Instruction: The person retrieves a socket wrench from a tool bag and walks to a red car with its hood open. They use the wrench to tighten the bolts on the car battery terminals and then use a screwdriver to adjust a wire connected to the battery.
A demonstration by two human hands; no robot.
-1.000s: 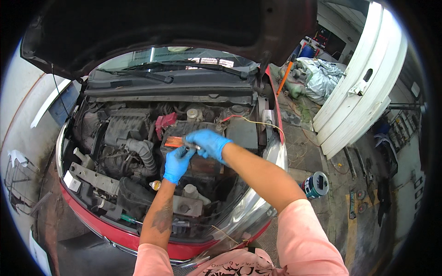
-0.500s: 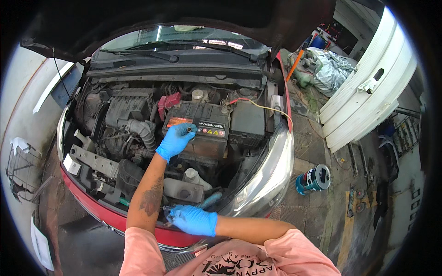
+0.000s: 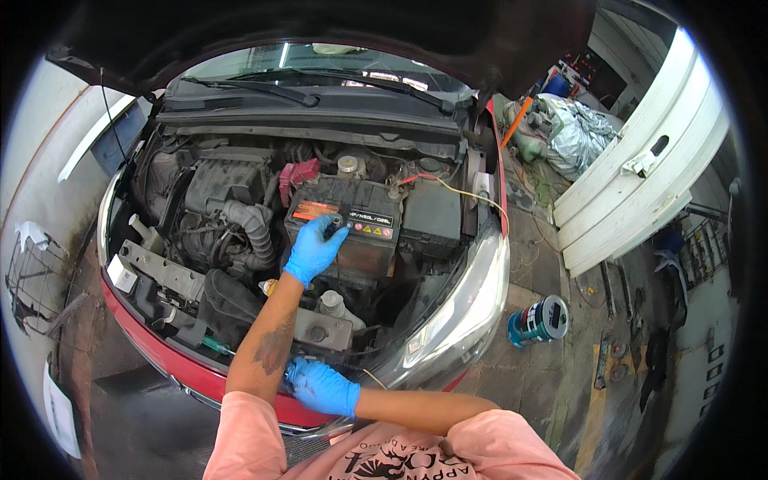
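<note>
My left hand (image 3: 314, 246), in a blue glove, reaches over the front of the black car battery (image 3: 352, 196). Its thumb and fingers pinch a small dark metal piece (image 3: 337, 220) at the battery's upper front edge; the exact kind is too small to tell. A thin rod seems to run down below it. My right hand (image 3: 324, 387), gloved in blue too, is curled low at the car's red front edge, by the grey plastic reservoir (image 3: 320, 328). Whatever its fingers close on is hidden.
The raised hood (image 3: 320, 20) hangs over the engine bay. A red terminal cover (image 3: 298, 178) and a black box (image 3: 432, 216) flank the battery. Right of the headlight (image 3: 464, 300), a teal can (image 3: 538, 322) stands on the floor, near a white panel (image 3: 640, 168).
My left hand has shifted slightly right, its fingers still at the small metal piece. The right hand has moved a little left; a blue blur beside it is gone.
</note>
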